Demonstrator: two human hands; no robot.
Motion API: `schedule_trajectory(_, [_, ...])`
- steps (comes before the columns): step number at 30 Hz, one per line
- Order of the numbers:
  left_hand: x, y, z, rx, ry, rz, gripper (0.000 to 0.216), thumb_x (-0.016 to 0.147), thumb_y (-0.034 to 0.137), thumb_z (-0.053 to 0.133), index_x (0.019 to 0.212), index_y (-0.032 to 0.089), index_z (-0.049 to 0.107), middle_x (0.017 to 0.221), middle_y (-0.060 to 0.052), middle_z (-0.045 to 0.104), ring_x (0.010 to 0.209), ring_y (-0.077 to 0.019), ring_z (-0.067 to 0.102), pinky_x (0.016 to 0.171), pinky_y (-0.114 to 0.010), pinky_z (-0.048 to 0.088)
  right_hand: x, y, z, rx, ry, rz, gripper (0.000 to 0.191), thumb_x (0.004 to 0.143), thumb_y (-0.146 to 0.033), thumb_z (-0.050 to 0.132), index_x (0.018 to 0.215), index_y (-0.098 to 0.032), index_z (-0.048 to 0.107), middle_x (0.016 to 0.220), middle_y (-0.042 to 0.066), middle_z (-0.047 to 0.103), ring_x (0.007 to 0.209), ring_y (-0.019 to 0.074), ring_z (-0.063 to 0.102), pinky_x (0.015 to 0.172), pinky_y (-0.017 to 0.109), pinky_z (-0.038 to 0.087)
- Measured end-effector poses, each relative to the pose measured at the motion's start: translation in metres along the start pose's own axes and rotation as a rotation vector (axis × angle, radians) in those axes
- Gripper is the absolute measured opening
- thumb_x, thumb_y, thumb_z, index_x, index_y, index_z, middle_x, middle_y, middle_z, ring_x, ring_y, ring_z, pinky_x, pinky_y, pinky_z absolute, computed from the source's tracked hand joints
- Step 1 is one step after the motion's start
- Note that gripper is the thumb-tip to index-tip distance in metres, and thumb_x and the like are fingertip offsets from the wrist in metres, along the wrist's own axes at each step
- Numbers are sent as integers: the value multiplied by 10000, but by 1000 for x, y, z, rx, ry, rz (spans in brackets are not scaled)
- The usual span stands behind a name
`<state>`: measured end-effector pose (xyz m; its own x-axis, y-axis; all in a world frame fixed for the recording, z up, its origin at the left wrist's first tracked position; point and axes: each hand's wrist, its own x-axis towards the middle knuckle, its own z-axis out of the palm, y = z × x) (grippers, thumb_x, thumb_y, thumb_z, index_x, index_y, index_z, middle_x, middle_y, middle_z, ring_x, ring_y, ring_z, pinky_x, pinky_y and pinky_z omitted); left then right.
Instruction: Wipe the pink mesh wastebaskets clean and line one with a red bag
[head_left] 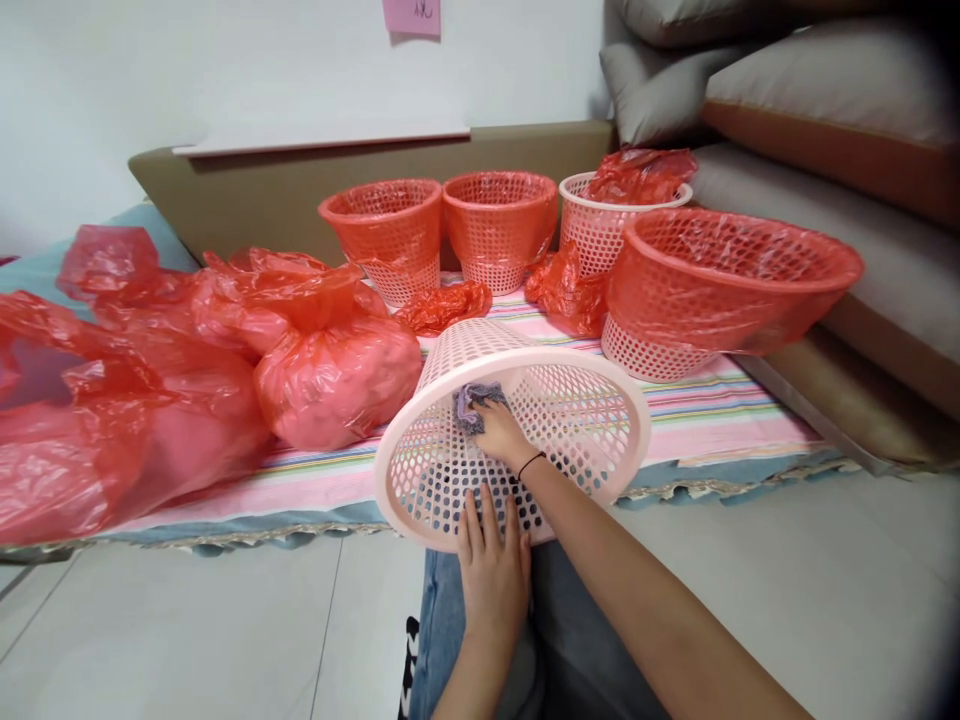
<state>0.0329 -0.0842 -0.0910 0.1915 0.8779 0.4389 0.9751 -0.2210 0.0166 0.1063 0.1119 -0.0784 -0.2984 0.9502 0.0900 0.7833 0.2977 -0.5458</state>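
Note:
A pale pink perforated plastic basket (637,420) lies tilted on its side, its wide mouth towards me, partly over my knees. My right hand (501,432), with a dark band at the wrist, reaches inside. It is closed on a bunched grey-purple cloth (472,405), pressed against the basket's inner wall. My left hand (491,570) rests over the near rim, its fingers stretched flat on the lower inner wall. I see no grip by its thumb.
Red-bag-lined baskets (382,225) stand along the back, another lined basket (675,300) to the right. One pale basket (592,235) holds a crumpled red bag (637,178). Filled red bags (337,375) crowd the left. Grey cushions (840,90) are stacked at right.

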Motion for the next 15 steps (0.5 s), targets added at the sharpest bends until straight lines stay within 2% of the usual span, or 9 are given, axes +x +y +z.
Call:
schedule_trajectory(3, [-1,1,0,4,12,0,454,943,334,579,1369,184,621,1483,-213,526,1354,-426,514,1044,-570,471,-10,1,-1,31,-2,-6,552,802,-218,666,1344,-124,627,1421,160,585,1400,317,454,1191,464,314])
schedule_trajectory(10, [-1,1,-2,-8,69,12,394,949,282,551,1308,165,663,1438,-161,590,1337,-402,527,1064,-531,425,-57,-3,-13,136,-69,-93,697,711,2,544,1380,-178,610,1461,72,563,1460,295,387,1236,507,252])
schedule_trajectory(15, [-2,-3,-1,-123,131,38,280,921,210,569,1146,139,721,1227,-118,720,1275,-355,568,1106,-490,375,-98,-18,-30,258,-95,-121,672,746,-11,553,1388,-201,603,1474,62,550,1472,246,378,1230,459,300])
